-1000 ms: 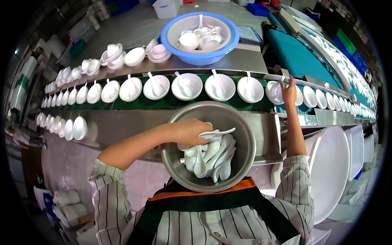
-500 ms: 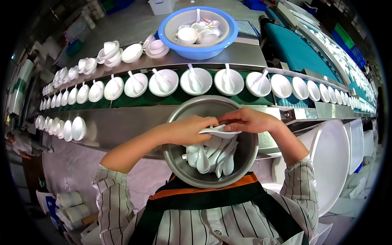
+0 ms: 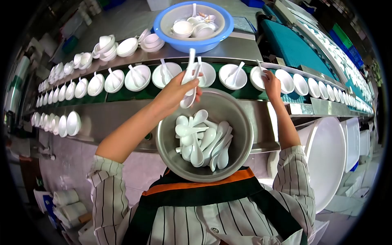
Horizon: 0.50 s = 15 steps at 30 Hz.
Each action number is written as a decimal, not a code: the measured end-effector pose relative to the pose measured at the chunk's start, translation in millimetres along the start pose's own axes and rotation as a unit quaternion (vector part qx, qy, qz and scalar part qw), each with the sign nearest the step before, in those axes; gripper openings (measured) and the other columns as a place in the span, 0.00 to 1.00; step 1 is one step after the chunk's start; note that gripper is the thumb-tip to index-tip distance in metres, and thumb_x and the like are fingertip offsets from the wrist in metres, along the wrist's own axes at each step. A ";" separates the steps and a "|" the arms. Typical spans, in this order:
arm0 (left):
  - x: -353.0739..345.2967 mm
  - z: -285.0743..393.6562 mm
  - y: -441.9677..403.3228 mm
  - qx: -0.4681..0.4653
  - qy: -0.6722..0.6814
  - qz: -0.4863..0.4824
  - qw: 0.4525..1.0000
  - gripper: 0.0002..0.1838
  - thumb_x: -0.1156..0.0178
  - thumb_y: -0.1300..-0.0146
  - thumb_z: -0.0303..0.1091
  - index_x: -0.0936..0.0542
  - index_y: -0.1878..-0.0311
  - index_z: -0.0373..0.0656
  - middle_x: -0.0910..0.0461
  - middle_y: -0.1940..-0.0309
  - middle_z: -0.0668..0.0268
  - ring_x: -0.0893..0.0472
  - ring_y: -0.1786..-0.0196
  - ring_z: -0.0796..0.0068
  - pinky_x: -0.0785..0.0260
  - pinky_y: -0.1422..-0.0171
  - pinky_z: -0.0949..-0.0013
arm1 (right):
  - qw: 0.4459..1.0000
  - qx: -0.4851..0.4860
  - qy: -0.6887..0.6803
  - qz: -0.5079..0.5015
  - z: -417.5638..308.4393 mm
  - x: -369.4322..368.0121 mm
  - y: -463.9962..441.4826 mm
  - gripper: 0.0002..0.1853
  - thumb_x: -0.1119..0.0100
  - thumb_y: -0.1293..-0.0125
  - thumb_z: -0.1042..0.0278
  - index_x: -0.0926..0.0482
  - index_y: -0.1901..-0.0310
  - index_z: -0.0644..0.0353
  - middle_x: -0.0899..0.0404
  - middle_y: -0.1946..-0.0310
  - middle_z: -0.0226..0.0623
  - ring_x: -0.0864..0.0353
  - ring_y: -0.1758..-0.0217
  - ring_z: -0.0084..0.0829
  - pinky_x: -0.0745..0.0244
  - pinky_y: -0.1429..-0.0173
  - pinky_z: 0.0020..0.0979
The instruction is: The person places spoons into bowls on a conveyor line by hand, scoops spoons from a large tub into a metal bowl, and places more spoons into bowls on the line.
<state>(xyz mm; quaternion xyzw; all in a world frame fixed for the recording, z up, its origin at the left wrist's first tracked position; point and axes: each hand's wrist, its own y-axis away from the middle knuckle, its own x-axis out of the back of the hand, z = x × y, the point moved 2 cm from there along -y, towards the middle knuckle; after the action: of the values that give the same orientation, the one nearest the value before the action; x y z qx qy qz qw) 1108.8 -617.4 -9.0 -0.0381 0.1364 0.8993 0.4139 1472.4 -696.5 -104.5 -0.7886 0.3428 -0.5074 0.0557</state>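
Observation:
My left hand (image 3: 179,92) is closed around a few white soup spoons (image 3: 189,72), held above the back left rim of a steel basin (image 3: 163,143). Several loose soup spoons (image 3: 197,155) are heaped in that basin. At the row of white bowls, my right hand (image 3: 271,84) pinches a spoon handle (image 3: 260,65) over a bowl (image 3: 256,79). Whether that spoon's head touches the bowl is hard to make out. Bowls to the left, such as one bowl (image 3: 227,81), each have a spoon leaning in them. Bowls to the right, such as a bowl (image 3: 285,81), hold no spoon.
The bowls stand on a green conveyor belt (image 3: 216,92). Behind it, a blue tub (image 3: 188,44) with bowls and spoons stands on a steel ledge (image 3: 241,51), beside stacked bowls (image 3: 152,42). More bowls (image 3: 73,123) line the left front ledge. A large white container (image 3: 326,163) is at right.
Both hands have left the basin: the left rose with its spoons, and the right went out to a bowl at right with one spoon. The bowls on the belt have shifted left.

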 end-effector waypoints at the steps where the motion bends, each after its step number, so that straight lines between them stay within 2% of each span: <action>1: -3.4 3.5 -0.7 0.009 0.016 0.000 1.000 0.18 0.49 0.32 0.36 0.33 0.41 0.43 0.24 0.70 0.67 0.23 0.70 0.79 0.30 0.69 0.75 | 1.000 -0.007 0.014 -0.005 8.3 -8.1 3.8 0.14 0.39 0.43 0.68 0.22 0.55 0.58 0.18 0.66 0.47 0.18 0.62 0.46 0.24 0.59 0.39; 2: -5.6 1.5 -5.0 0.003 0.019 0.001 1.000 0.19 0.49 0.32 0.37 0.33 0.39 0.46 0.24 0.70 0.67 0.23 0.70 0.79 0.31 0.72 0.74 | 1.000 -0.001 0.002 -0.021 11.7 -14.5 6.1 0.16 0.38 0.44 0.67 0.23 0.54 0.60 0.18 0.63 0.46 0.18 0.60 0.45 0.24 0.57 0.39; 3: -9.1 1.3 -9.6 -0.017 0.036 -0.011 0.999 0.19 0.48 0.33 0.35 0.33 0.40 0.44 0.24 0.70 0.67 0.23 0.70 0.79 0.30 0.70 0.75 | 0.999 0.023 0.038 -0.015 -9.7 -6.4 9.7 0.18 0.37 0.43 0.64 0.23 0.52 0.61 0.19 0.58 0.47 0.19 0.57 0.45 0.24 0.55 0.37; 5: -16.2 -8.0 -22.5 -0.032 0.042 -0.012 0.999 0.19 0.46 0.36 0.31 0.32 0.42 0.42 0.24 0.70 0.66 0.23 0.71 0.79 0.30 0.68 0.76 | 0.993 0.061 -0.097 -0.010 -52.5 4.1 13.3 0.21 0.37 0.42 0.60 0.23 0.49 0.62 0.21 0.56 0.50 0.20 0.54 0.42 0.25 0.52 0.36; 7: -32.2 -7.6 -27.0 -0.023 0.043 -0.026 0.998 0.19 0.44 0.39 0.29 0.31 0.45 0.38 0.24 0.69 0.66 0.23 0.70 0.78 0.29 0.66 0.75 | 0.929 0.024 -0.341 -0.140 -100.7 11.5 21.9 0.22 0.39 0.37 0.58 0.24 0.49 0.67 0.20 0.57 0.40 0.22 0.54 0.27 0.28 0.49 0.28; 9: -47.7 -17.2 -37.5 -0.028 0.040 -0.056 0.997 0.18 0.44 0.41 0.28 0.30 0.48 0.35 0.23 0.69 0.65 0.22 0.68 0.77 0.29 0.65 0.74 | 0.832 -0.024 -0.479 -0.279 -141.0 18.6 37.1 0.19 0.40 0.37 0.61 0.23 0.51 0.68 0.20 0.59 0.35 0.24 0.54 0.24 0.29 0.49 0.26; 11: -61.2 -14.0 -34.6 -0.048 -0.021 -0.062 0.997 0.16 0.44 0.43 0.27 0.28 0.51 0.35 0.22 0.68 0.64 0.22 0.66 0.77 0.29 0.63 0.74 | 0.832 -0.052 -0.464 -0.299 -163.6 21.9 45.4 0.16 0.40 0.37 0.64 0.22 0.52 0.66 0.20 0.64 0.33 0.23 0.62 0.22 0.27 0.58 0.24; 12: -62.3 -14.1 -34.9 -0.061 -0.044 -0.069 0.995 0.15 0.44 0.44 0.26 0.27 0.52 0.35 0.22 0.68 0.64 0.22 0.66 0.77 0.29 0.62 0.74 | 0.798 -0.109 -0.508 -0.305 -174.0 24.5 46.3 0.15 0.39 0.38 0.66 0.21 0.53 0.65 0.21 0.68 0.31 0.25 0.71 0.19 0.29 0.69 0.22; 13: -62.1 -14.6 -34.6 -0.073 -0.066 -0.077 0.992 0.15 0.44 0.44 0.26 0.27 0.53 0.36 0.21 0.68 0.64 0.22 0.66 0.78 0.30 0.60 0.74 | 0.795 -0.109 -0.521 -0.292 -175.6 22.7 46.2 0.14 0.39 0.38 0.67 0.21 0.53 0.64 0.21 0.70 0.30 0.27 0.77 0.18 0.32 0.76 0.20; 15: -61.2 -14.7 -31.0 -0.046 -0.058 -0.092 0.993 0.12 0.42 0.43 0.29 0.26 0.56 0.36 0.22 0.69 0.65 0.22 0.64 0.78 0.31 0.58 0.73 | 0.779 -0.129 -0.538 -0.295 -178.5 25.0 48.4 0.13 0.40 0.38 0.68 0.21 0.53 0.63 0.20 0.68 0.30 0.24 0.72 0.19 0.29 0.69 0.21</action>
<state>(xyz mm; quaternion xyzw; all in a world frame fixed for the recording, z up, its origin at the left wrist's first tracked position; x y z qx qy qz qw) 1171.7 -647.2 -18.6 -0.0168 0.0669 0.8631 0.5002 1305.5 -701.7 -21.1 -0.9956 0.0704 0.0573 -0.0235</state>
